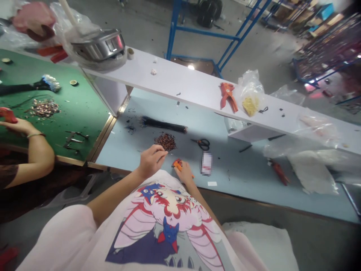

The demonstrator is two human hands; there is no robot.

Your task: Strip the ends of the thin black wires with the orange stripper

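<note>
My left hand (152, 161) is closed in a pinch just in front of a pile of small copper-coloured pieces (166, 142). Whatever is between its fingertips is too small to make out. In my right hand (184, 172) are orange pliers (177, 164), with the fingers wrapped round them and the head pointing left toward my left hand. Behind the pile lies a bundle of black wires (163, 124). Black-handled scissors (203, 144) rest to the right of the pile, and a blurred-out white, phone-sized item (207, 163) lies beside my right hand.
A raised white shelf (191, 86) runs along the back, bearing red wire strippers (228, 97) and a bag of yellow pieces (250, 105). Red-handled pliers (279, 172) and plastic bags lie at right. At left, a co-worker's hand (21, 126) holds a red tool over a green mat.
</note>
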